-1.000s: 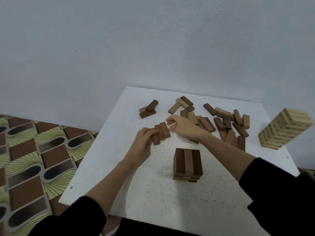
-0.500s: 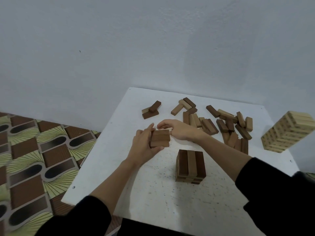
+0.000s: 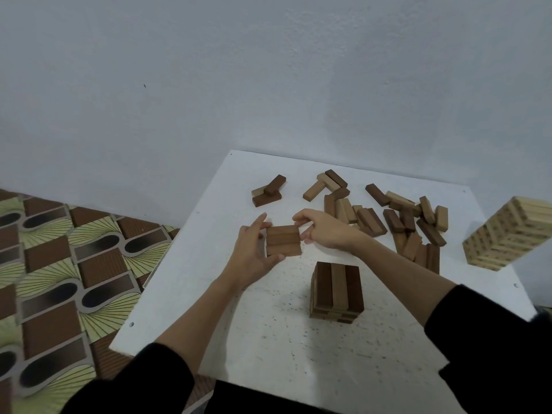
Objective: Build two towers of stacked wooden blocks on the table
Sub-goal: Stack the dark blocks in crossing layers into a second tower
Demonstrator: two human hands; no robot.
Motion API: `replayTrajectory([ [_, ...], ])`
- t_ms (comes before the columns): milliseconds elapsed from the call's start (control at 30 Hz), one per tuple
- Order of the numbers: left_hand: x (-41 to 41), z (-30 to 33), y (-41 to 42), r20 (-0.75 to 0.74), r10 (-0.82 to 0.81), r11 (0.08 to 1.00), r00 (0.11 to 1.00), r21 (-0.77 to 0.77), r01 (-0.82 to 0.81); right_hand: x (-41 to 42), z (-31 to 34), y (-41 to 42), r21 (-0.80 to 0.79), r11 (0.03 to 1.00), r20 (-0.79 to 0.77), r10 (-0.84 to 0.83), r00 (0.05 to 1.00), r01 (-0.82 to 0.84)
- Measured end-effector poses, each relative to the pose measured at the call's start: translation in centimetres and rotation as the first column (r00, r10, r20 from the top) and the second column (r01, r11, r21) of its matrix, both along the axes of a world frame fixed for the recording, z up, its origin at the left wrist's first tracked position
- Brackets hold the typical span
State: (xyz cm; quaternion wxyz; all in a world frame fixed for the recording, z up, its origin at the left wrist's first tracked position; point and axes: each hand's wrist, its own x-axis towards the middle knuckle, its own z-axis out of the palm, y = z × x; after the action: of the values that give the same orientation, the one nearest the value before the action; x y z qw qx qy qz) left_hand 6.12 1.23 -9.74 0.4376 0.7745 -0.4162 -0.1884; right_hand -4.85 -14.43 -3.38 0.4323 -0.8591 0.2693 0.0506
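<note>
Your left hand has squared the three blocks into a flat row, and your right hand has drawn back beside them.

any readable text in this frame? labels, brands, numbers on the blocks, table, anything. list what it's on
None readable.
Pale block tower: dark marks on the block sides, too small and blurred to read.
Brown block tower, loose blocks, three-block layer between the hands: plain wood, no print.
White table: only dark specks.
</note>
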Motion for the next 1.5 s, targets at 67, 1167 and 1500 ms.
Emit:
replayTrajectory([
  [67,0.0,0.0,-0.1,0.021,-0.002,1.0,1.0,0.003,0.002,0.0,0.0,0.0,0.008,1.0,0.005,-0.001,1.0,0.001],
  [1167,0.5,-0.6,0.2,0.04,-0.044,0.999,0.998,0.012,0.043,1.9,-0.3,0.9,-0.449,0.792,-0.296,0.306,0.905,-0.415],
  [1500,0.7,2.5,0.6,0.001,-0.058,0.998,0.998,-0.012,0.058,0.5,1.5,0.9,-0.383,0.872,-0.12,0.282,0.952,-0.306],
])
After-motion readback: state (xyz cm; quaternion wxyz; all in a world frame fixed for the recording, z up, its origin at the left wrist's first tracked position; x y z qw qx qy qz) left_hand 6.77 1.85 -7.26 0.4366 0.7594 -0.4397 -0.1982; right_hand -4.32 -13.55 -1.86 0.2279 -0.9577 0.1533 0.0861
